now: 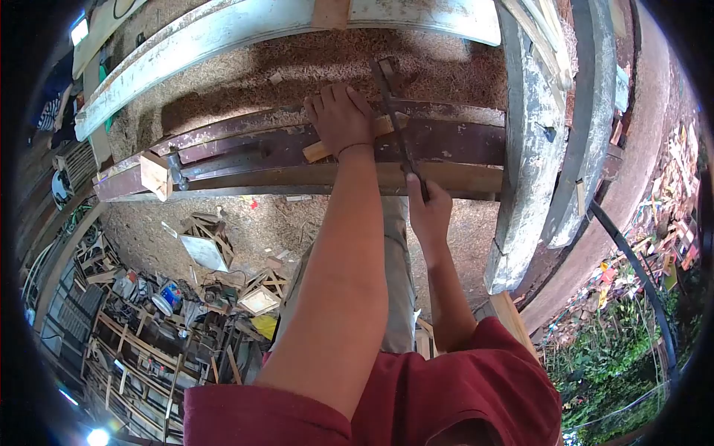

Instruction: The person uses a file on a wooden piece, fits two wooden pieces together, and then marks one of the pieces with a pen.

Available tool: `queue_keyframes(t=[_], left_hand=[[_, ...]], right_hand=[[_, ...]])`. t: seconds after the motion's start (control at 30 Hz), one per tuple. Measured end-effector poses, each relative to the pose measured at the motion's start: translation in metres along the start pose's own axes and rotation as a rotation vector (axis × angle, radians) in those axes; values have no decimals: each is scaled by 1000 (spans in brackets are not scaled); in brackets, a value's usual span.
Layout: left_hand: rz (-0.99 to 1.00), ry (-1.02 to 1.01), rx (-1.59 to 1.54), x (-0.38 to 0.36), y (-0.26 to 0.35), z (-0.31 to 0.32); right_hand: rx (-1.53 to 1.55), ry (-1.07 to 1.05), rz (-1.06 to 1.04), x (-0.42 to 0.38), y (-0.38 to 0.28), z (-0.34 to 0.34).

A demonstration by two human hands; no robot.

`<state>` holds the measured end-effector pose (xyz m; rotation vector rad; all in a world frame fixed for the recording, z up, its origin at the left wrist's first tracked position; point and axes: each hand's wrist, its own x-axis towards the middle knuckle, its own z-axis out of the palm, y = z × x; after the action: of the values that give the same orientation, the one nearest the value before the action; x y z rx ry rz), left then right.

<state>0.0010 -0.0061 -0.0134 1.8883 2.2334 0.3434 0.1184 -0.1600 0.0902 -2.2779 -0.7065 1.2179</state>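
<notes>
A short light wood strip (318,152) lies slantwise across a brown-painted bench beam (461,141). My left hand (342,119) presses down over the middle of this strip and holds it, its fingers bent over the far side. In my right hand (429,212) is the near end of a long, narrow, dark handsaw (398,126), seen nearly edge-on. Its blade crosses the strip close to the right end, and its tip points away from me. Contact between the teeth and the wood is too small to make out.
A hammer (176,171) rests on the beam at left, beside a wood block (155,176). Pale weathered planks (528,149) stand at right, and a long whitish board (223,37) runs along the back. Sawdust covers the ground. Scrap wood and a blue-and-white bucket (169,296) lie lower left.
</notes>
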Motion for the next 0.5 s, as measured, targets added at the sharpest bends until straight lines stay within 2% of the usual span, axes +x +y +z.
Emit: queue_keyframes(t=[0.1,0.2,0.3,0.4,0.5], left_hand=[[5,-2,19,1,1,-2],[3,13,22,1,-1,2],[-3,3,36,1,0,0],[9,20,34,1,0,2],[16,47,39,0,-2,6]], right_hand=[[-4,-50,115,12,1,16],[-48,-37,85,13,0,18],[56,-6,52,14,2,17],[-71,-38,31,18,-4,10],[-22,-25,22,20,-6,15]])
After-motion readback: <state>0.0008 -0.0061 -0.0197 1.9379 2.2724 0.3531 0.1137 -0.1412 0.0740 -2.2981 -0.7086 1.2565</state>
